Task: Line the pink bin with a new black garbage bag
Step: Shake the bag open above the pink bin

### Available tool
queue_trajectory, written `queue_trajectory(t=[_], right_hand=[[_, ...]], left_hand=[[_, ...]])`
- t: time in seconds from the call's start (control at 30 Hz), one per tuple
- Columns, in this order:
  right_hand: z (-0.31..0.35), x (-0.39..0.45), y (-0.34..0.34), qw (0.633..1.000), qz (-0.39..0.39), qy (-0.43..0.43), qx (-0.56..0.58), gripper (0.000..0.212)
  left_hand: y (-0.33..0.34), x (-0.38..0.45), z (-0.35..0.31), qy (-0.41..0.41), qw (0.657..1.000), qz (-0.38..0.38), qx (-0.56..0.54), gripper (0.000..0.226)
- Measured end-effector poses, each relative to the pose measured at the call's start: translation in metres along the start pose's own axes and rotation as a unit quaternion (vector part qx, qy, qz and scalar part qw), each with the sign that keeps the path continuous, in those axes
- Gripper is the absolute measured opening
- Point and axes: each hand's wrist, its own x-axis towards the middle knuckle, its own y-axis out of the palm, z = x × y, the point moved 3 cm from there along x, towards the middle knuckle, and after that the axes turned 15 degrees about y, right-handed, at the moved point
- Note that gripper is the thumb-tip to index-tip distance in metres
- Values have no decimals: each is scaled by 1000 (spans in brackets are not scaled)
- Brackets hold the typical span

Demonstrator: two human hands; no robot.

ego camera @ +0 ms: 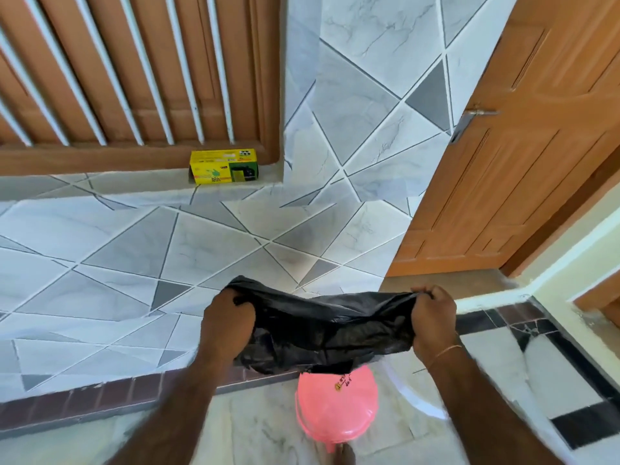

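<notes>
A crumpled black garbage bag (pixel 322 327) is stretched between both hands at chest height. My left hand (pixel 228 323) grips its left edge and my right hand (pixel 432 320) pinches its right edge. Directly below the bag stands the pink bin (pixel 337 407) on the floor, seen from above; the bag hides the bin's far part. Whether the pink surface is a lid or the inside of the bin, I cannot tell.
A yellow box of bin bags (pixel 224 166) lies on the window sill ahead. A tiled wall rises in front, with a barred wooden window (pixel 134 72) at upper left. An open wooden door (pixel 523 156) stands to the right. A foot (pixel 345 456) shows beneath the bin.
</notes>
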Motion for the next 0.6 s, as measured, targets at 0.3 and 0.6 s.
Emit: queue_trajectory(t=[0.3, 0.6], right_hand=[[10, 66, 37, 988, 127, 76, -43, 30], [32, 98, 29, 932, 34, -223, -282, 42]], left_hand=[[24, 18, 0, -4, 997, 70, 35, 80], [63, 9, 3, 0, 989, 103, 106, 85]])
